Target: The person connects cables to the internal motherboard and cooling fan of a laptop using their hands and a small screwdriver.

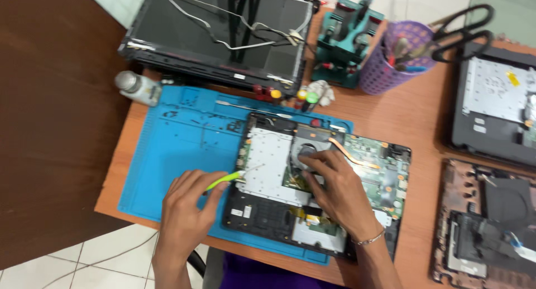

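An opened laptop base (391, 155) with its circuit board, copper heat pipe and fan exposed lies on a blue work mat (184, 138). My left hand (187, 208) grips a lime-green pry tool (226, 180), whose tip touches the left edge of the laptop's silver metal plate (268, 160). My right hand (335, 191) presses flat on the board just below the fan (306, 150), fingers spread, holding nothing. A thin bracelet circles that wrist.
A detached screen panel (223, 32) with loose cables lies at the back. A teal tool stand (346, 38), a purple basket (385, 60) with scissors, a small white bottle (137, 87) and two more opened laptops (494, 105) at the right crowd the wooden table.
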